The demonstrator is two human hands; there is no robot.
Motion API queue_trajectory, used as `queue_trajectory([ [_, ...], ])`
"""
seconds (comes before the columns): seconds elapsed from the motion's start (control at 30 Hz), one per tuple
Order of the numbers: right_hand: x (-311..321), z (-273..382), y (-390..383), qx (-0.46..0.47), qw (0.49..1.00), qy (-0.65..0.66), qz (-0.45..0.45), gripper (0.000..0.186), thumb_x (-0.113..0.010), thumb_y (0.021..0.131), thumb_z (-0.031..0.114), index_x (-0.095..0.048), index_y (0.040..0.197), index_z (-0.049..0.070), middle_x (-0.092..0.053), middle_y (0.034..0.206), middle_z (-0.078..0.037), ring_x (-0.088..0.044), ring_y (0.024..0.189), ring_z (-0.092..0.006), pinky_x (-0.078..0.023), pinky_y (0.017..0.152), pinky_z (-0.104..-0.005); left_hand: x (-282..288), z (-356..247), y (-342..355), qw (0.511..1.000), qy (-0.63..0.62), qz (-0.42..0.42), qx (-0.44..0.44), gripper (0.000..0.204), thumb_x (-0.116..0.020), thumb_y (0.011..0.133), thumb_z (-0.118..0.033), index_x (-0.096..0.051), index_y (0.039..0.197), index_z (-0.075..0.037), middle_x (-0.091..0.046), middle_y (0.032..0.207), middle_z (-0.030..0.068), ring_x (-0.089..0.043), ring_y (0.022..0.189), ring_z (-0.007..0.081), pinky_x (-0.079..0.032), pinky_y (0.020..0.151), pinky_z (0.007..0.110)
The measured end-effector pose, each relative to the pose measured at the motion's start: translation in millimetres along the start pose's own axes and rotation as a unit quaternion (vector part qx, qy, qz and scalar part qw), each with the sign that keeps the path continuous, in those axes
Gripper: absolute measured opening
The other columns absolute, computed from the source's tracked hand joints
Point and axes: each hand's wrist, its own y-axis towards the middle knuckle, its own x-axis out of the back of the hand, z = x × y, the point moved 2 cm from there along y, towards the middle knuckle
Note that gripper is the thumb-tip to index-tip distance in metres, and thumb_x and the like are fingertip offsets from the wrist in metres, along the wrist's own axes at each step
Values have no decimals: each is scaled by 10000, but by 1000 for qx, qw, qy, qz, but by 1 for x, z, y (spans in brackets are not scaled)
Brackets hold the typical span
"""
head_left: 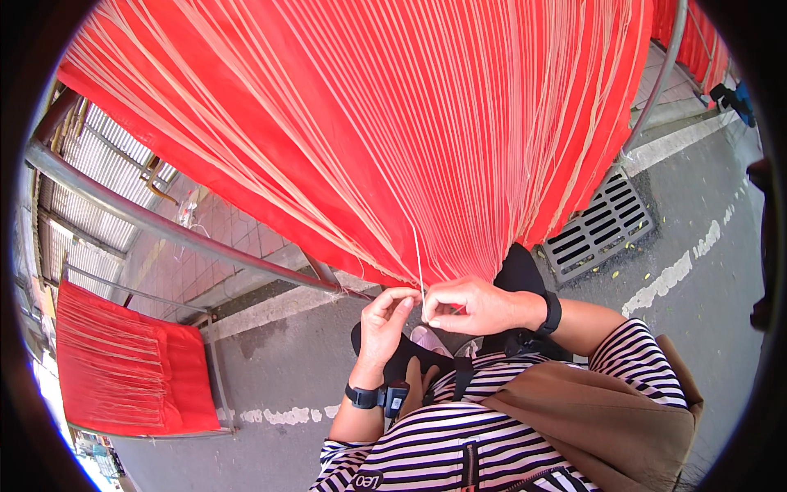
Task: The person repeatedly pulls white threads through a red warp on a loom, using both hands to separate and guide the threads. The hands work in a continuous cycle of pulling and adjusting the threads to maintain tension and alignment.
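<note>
A broad red cloth (352, 176) stretches out before me, with long pale threads lying in rows over it and drawing together toward my hands. One whiter thread (419, 250) comes down between my fingertips. My left hand (385, 325) is closed, its thumb and forefinger pinched beside that thread; whether the thread sits between them is hard to make out. Just to the right, my right hand (485, 307) is closed, thumb and forefinger pinching the thread's lower end. Both hands are close together at the near edge of the cloth.
Metal rails (184, 232) frame the cloth on the left and right. A second red cloth (131, 361) with pale threads hangs at the lower left. A drain grate (602, 225) lies in the pavement at right. My shoe (430, 339) shows below my hands.
</note>
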Motion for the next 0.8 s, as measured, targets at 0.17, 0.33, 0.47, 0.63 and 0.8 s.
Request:
queue_trajectory([
  [0.17,4,-4,10,39,996,-67,-52,78,-664,866,16,-598,908,15,-605,810,-59,-608,726,-164,-497,656,-300,-26,18,-13,997,19,75,16,215,-666,955,-11,-683,1169,3,-689,1046,11,-630,1007,99,-513,912,284],
  [0.33,5,-29,16,8,995,-69,-68,74,-674,885,61,-633,936,28,-653,863,-46,-628,788,-117,-514,710,-297,-30,43,-11,997,30,47,51,184,-641,1013,-86,-716,1153,7,-720,1058,4,-629,951,78,-505,890,259],
  [0.47,8,-66,15,-136,980,125,-68,124,-598,994,88,-667,1076,26,-695,992,-38,-642,955,-112,-534,876,-304,-19,53,-9,996,-46,54,45,221,-606,1030,-151,-714,1121,19,-745,1079,111,-664,970,154,-503,944,306],
  [0.63,12,-106,12,-198,968,142,-58,243,-522,1049,126,-636,1233,15,-680,1166,-87,-662,1035,-176,-523,939,-315,-7,71,-10,994,-47,52,80,212,-603,1033,-148,-719,1120,6,-748,1061,94,-685,987,151,-519,903,294],
  [0.8,14,-129,9,-222,967,112,-53,303,-515,1033,101,-608,1307,12,-675,1246,-141,-662,1098,-198,-522,965,-331,0,84,-13,991,-64,56,106,205,-604,1029,-136,-716,1119,11,-744,1047,95,-690,994,159,-521,907,297],
])
